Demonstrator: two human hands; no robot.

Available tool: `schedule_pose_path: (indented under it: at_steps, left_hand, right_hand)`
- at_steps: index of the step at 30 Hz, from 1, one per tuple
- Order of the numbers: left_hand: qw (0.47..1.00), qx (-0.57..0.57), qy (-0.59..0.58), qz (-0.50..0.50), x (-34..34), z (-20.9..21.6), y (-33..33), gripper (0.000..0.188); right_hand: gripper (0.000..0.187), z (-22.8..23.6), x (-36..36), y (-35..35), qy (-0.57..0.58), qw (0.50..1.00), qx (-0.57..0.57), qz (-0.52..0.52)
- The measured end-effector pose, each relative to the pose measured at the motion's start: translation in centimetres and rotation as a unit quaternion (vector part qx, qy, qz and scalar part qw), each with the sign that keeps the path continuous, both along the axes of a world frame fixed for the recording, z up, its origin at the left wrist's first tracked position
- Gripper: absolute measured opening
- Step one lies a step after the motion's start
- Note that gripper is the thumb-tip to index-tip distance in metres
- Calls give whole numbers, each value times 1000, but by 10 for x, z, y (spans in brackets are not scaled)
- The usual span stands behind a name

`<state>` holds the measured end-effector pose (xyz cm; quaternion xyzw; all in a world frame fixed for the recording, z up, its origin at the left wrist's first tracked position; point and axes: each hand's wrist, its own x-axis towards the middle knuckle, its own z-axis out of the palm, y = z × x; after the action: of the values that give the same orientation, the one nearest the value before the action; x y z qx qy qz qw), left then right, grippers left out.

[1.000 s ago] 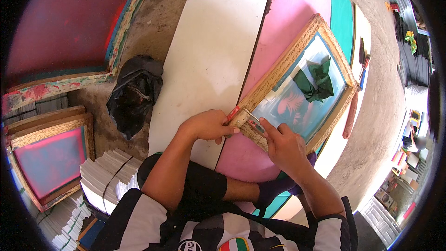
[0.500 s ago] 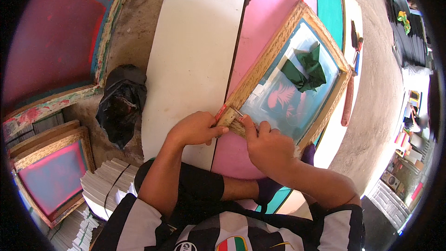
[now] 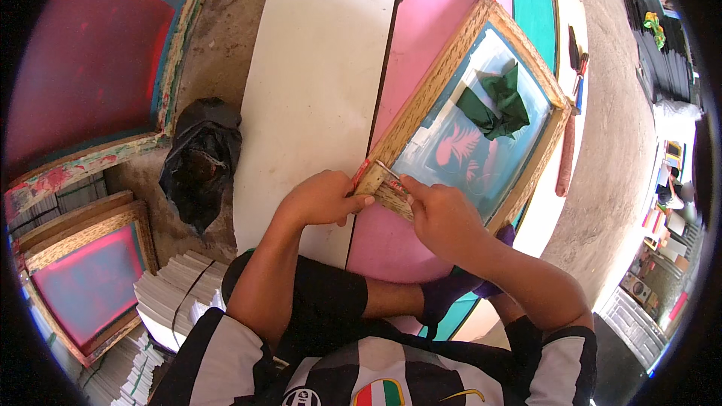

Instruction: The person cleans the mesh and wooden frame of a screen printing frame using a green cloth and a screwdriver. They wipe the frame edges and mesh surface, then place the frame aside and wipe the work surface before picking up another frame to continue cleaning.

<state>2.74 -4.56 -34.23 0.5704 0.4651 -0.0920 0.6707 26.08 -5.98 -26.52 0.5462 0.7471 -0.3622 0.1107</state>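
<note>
A wooden screen-printing frame point(image 3: 431, 89) lies slanted on a pink board point(image 3: 432, 7), its near left corner toward me. Pale pink leaf-like shapes show on its blue mesh point(image 3: 425, 169), and a crumpled dark green cloth point(image 3: 505, 98) rests farther up on it. My left hand point(image 3: 320, 199) is closed on that near corner, thumb on top. Pinched in my right hand point(image 3: 449, 218) is a slim tool point(image 3: 389, 171) with a metal shaft and some red near the fingers. Its tip meets the wood at the corner; the hand hides the rest.
On the left are a large red screen frame point(image 3: 173, 90), a smaller frame point(image 3: 84, 225), a black plastic bag point(image 3: 201, 165) and strapped paper stacks point(image 3: 177, 293). A brush point(image 3: 583, 64) and a brown rod point(image 3: 566, 158) lie beyond the frame's right side.
The view has shifted slightly. My right hand has moved a little right and down, with its fingers curled closer together. My left hand keeps its hold on the corner.
</note>
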Motion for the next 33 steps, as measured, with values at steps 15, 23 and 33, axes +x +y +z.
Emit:
schedule_pose_path:
  at_steps: [15, 23, 33]
  left_hand:
    - [999, -46, -18, 4, -2, 3, 4, 45]
    - [997, -47, -52, 22, -6, -5, 1, 51]
    - [999, -14, -43, -2, -2, -6, 1, 54]
  right_hand:
    - [48, -27, 28, -13, 76, 996, 52, -13]
    - [57, -20, 32, 0, 11, 980, 163, 111]
    - [55, -22, 23, -20, -123, 915, 312, 224]
